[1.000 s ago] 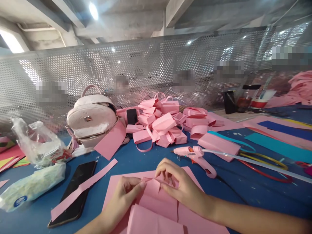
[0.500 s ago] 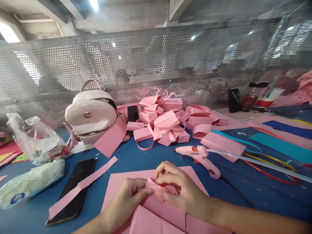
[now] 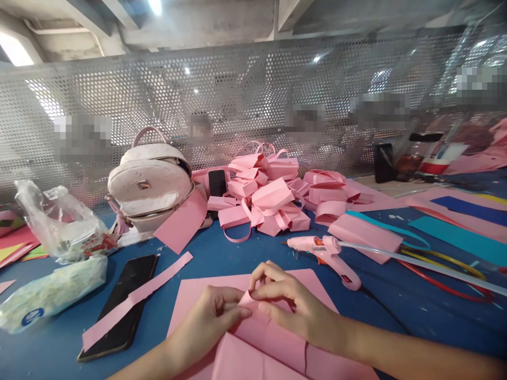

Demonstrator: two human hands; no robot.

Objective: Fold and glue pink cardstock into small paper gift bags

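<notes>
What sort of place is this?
Probably a shared craft workspace: a pink hot glue gun lies on a blue tabletop, beyond the hands sits a pile of pink paper bags, and a perforated metal partition stands behind.

A smooth blue table [image 3: 227, 258] spans the foreground from 3 o'clock round through 6 to 9. Behind it, a grey perforated metal partition [image 3: 245, 89] stretches from 10 o'clock across to 2, dotted with small white spots of light. Overhead lies a bare grey concrete ceiling [image 3: 225, 21] with straight beams. A bright white lamp [image 3: 155, 6] glows at 11 o'clock; an angular white patch of light [image 3: 16, 50] and a thin pale pipe [image 3: 59, 30] occupy 10.
</notes>
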